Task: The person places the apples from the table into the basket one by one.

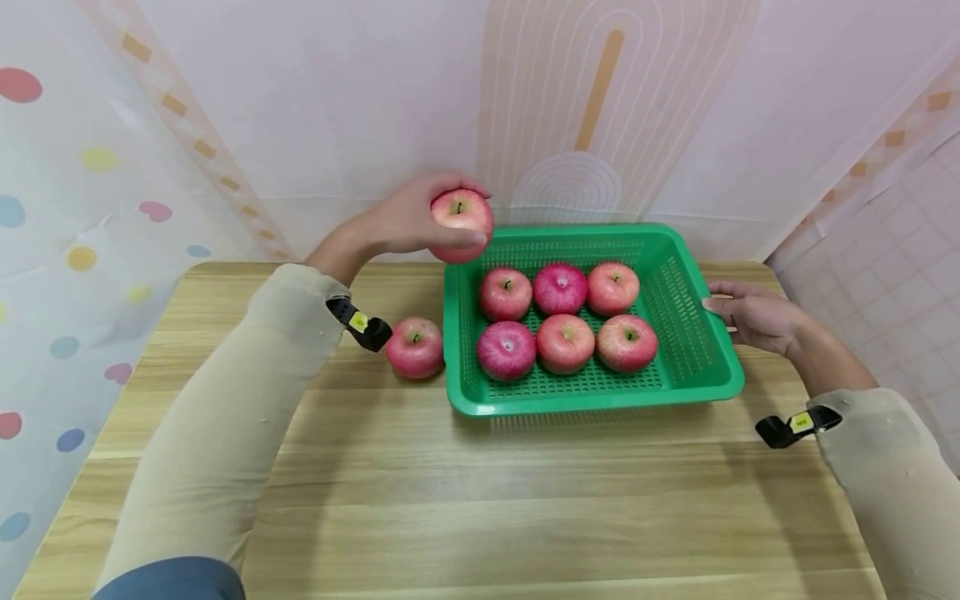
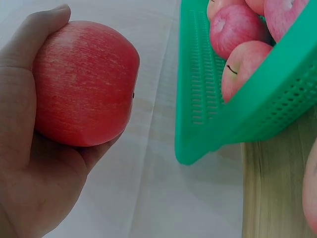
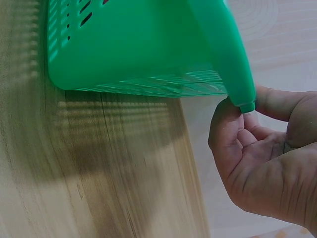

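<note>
A red apple (image 2: 86, 84) is gripped in my left hand (image 1: 408, 218), thumb and fingers curled round its sides. In the head view it hangs over the far left corner of a green plastic basket (image 1: 592, 403). Several apples stand in two rows inside, one of them a front-row apple (image 1: 566, 342). My right hand (image 1: 761, 321) pinches the basket's right rim between thumb and fingers, as the right wrist view also shows. Outside the basket, against its left wall, a single apple (image 1: 415, 348) rests on the table.
The wooden table (image 1: 525, 508) carries the basket near its far edge. Behind it hangs a patterned wall covering (image 1: 375, 92), and a dotted sheet (image 1: 67, 292) covers the left side. Each wrist wears a black camera strap.
</note>
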Tool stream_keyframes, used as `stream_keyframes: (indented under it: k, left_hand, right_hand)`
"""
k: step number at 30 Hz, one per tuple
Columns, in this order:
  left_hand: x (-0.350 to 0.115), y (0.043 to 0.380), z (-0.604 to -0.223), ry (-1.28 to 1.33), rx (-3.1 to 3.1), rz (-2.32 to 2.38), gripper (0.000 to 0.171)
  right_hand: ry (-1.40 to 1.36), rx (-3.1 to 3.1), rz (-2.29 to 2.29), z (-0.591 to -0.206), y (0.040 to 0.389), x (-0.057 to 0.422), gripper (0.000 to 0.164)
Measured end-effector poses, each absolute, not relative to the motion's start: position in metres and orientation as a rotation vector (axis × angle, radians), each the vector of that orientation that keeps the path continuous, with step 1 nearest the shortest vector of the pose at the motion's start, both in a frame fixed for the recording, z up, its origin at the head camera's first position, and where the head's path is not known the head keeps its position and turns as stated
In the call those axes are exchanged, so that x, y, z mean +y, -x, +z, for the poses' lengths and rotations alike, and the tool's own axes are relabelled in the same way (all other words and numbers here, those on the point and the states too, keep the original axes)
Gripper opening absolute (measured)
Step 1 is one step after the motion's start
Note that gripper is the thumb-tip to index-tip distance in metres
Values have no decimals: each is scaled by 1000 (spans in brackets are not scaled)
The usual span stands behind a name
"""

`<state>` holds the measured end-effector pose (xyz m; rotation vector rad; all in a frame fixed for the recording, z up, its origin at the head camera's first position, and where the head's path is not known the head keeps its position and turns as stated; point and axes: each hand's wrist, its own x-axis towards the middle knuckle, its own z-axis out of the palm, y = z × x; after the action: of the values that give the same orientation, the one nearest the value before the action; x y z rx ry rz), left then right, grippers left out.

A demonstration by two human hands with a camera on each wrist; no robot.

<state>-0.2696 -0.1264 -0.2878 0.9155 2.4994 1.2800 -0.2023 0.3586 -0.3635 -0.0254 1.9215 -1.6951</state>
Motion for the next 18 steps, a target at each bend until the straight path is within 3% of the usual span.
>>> stream_keyframes:
  k: [18]
  left_hand:
    - [-84,271,-294,-965,2404,1333,59]
  right_hand:
    - [29,1927,-1689,-363,200,359,22]
